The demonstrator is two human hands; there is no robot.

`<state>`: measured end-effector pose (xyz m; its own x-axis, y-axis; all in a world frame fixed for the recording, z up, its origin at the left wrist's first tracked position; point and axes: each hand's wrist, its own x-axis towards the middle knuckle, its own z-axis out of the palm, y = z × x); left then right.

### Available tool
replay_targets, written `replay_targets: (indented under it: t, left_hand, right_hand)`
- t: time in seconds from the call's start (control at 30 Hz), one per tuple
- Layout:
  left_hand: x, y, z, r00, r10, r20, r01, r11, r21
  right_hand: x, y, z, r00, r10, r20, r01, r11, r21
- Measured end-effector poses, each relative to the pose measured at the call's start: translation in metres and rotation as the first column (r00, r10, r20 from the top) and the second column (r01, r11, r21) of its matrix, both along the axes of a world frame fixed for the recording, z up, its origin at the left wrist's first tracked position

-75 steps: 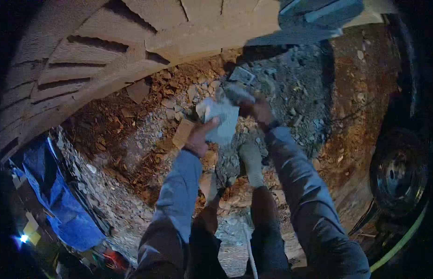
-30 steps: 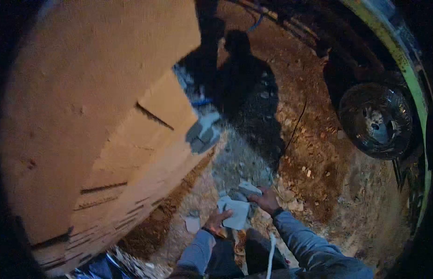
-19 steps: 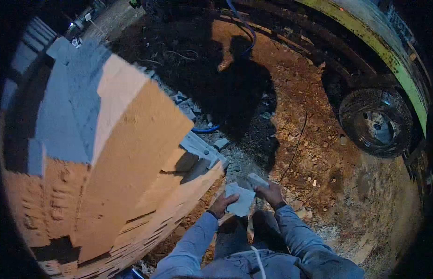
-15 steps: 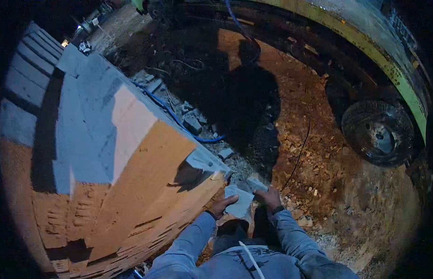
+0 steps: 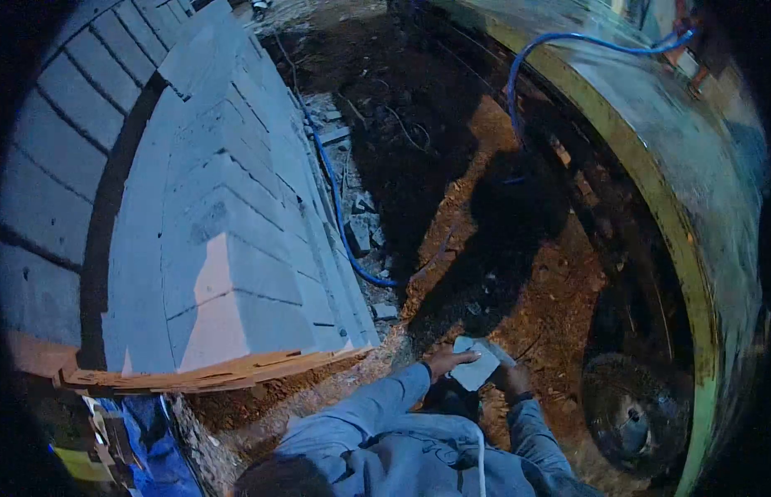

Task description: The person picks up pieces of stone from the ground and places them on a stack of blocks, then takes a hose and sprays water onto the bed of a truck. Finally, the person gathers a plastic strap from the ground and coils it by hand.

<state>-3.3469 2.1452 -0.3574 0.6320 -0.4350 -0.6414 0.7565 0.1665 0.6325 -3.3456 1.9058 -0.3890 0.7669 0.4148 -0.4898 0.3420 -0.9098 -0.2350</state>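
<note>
Roughly squarish, pale flat piece [image 5: 475, 364].

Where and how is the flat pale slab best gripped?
Probably by its left edge, coming from the left, thumb on the face, fingers underneath: the pale slab looks flat, its broad face is turned up, and the right hand crowds its other side. The left hand has that edge.
</note>
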Motion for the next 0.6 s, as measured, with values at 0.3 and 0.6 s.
replay_targets:
  t: [0.3,0.6]
  left_hand:
    - [0.147,0.131,0.151,0.614,0.753,0.236,-0.787,0.608,0.109]
    - [0.002,0.201,0.032,0.480,0.645,0.594,-0.876,0.389,0.286]
  right_hand:
    - [0.216,0.218,0.070,0.509,0.003,-0.861,0.852,0.143,0.505]
    - [0.205,0.345,0.072,0.983,0.050,-0.176,0.124,0.523,0.843]
